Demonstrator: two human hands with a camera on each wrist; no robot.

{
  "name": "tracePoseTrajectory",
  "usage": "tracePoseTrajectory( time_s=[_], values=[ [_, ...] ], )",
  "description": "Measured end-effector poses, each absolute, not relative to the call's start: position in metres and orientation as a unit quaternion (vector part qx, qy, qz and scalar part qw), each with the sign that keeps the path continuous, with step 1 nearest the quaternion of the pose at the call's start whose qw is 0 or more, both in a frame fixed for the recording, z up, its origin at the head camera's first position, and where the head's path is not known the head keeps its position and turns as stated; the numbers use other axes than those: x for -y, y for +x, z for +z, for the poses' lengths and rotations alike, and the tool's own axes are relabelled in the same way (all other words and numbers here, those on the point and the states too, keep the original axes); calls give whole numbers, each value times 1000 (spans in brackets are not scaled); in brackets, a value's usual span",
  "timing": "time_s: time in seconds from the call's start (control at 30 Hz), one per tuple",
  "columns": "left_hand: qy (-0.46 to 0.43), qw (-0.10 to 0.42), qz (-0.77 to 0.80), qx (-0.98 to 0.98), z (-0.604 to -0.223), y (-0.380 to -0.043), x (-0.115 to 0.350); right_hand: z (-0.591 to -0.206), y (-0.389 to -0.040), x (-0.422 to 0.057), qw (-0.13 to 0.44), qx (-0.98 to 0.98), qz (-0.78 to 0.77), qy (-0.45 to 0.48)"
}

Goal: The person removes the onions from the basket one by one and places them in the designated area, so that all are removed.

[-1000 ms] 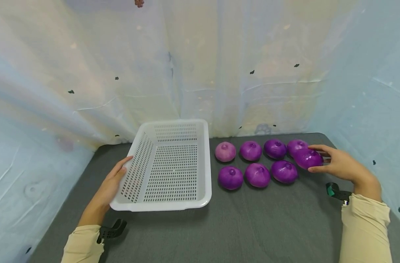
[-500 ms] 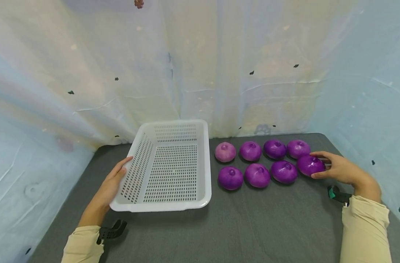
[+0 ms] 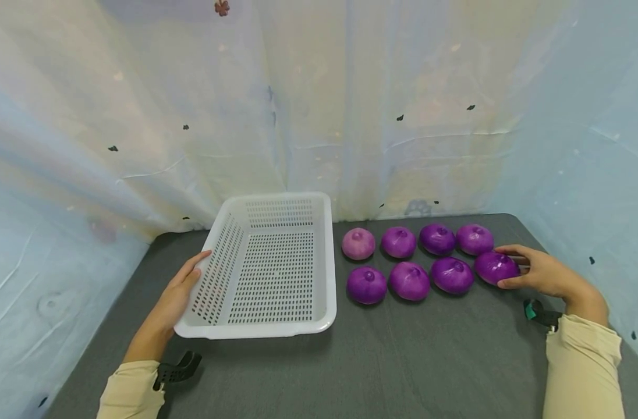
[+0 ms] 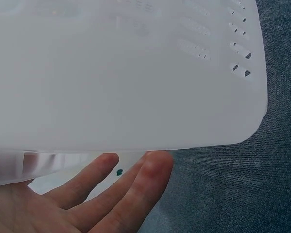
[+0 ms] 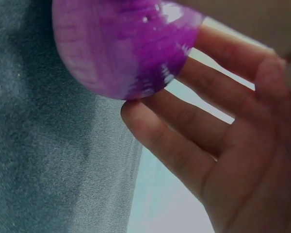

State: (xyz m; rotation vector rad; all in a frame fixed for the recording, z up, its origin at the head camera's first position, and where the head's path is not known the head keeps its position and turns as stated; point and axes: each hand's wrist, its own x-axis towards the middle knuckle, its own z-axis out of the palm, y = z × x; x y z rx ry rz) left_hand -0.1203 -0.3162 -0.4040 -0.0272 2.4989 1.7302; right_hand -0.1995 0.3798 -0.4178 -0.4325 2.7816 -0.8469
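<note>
My left hand (image 3: 173, 299) grips the left rim of a white plastic basket (image 3: 261, 331) with slotted walls and floor. In the left wrist view, fingers (image 4: 153, 170) reach beneath the basket's pale side (image 4: 126, 97). At the right, my right hand (image 3: 549, 272) holds a glossy purple onion (image 3: 494, 267) between thumb and fingers, at the right end of the front row. The right wrist view shows this onion (image 5: 121, 53) close up, fingertips against its lower side, close over the dark cloth. Beside it lie another front-row onion (image 3: 452, 275) and a back-row onion (image 3: 474, 239).
More purple onions stand in two rows right of the basket, such as a paler one (image 3: 358, 244) and a darker one (image 3: 367, 285). Dark grey cloth (image 3: 382, 361) covers the table. A pale patterned curtain (image 3: 308, 116) hangs behind and along both sides.
The held onion has moved slightly right and down, from overlapping the back-row onion to the front row's right end. My right hand went with it. The left hand and basket stay put.
</note>
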Motion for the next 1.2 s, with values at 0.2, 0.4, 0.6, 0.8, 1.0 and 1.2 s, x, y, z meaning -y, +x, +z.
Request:
tracePoseTrajectory(
  time_s=[0.2,0.4,0.6,0.8,1.0,1.2],
  values=[
    [-6,52,575,-816,-405,-121,316,-419,-200,-380,104,-939,-293,-144],
    [-4,54,578,-815,-405,-121,317,-419,-199,-378,110,-937,-300,-139],
    [-9,55,581,-812,-404,-121,316,-416,-199,-377,99,-936,-303,-152],
    [-8,54,579,-813,-404,-121,316,-411,-196,-374,90,-938,-305,-140],
    [-4,58,576,-815,-403,-122,316,-404,-197,-371,70,-941,-303,-137],
    [0,73,585,-807,-402,-124,319,-400,-198,-367,75,-947,-286,-123]
  ],
)
